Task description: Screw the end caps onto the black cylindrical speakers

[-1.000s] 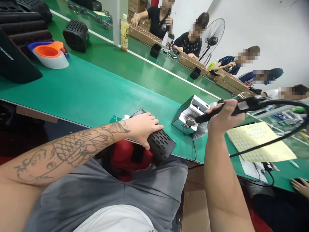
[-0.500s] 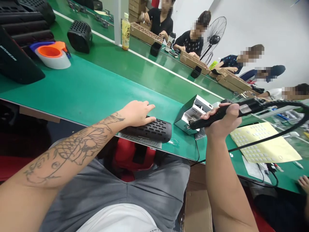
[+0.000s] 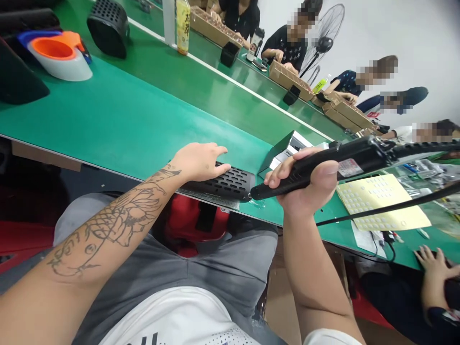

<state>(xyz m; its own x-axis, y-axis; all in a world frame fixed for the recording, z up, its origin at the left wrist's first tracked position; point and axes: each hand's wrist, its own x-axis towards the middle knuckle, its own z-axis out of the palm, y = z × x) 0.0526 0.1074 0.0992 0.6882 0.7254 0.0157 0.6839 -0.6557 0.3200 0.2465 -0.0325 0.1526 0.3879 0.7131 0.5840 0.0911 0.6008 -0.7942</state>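
Note:
A black perforated housing (image 3: 235, 184), like a speaker shell, lies on its side at the near edge of the green table. My left hand (image 3: 201, 163) holds it from above, thumb along the slotted top and index finger stretched past it; the other fingers are partly hidden. My right hand (image 3: 305, 182) is wrapped round a black corded electric screwdriver (image 3: 323, 165), tilted with its nose pointing left. The tip meets or nearly meets the housing's right end; I cannot tell if it touches. Behind the screwdriver stands a silver and black box (image 3: 283, 151), partly covered.
Clear wrap lies under the housing. A yellow sheet of white pads (image 3: 384, 201) sits at the right, near a co-worker's hand (image 3: 434, 261). At the left are an orange and white tape dispenser (image 3: 59, 55) and another black housing (image 3: 108, 28). A bottle (image 3: 183, 28) stands behind.
The screwdriver in my right hand has moved left and down from the silver box to the housing's end. My left hand stays on the housing. A co-worker's hand shows more at the right.

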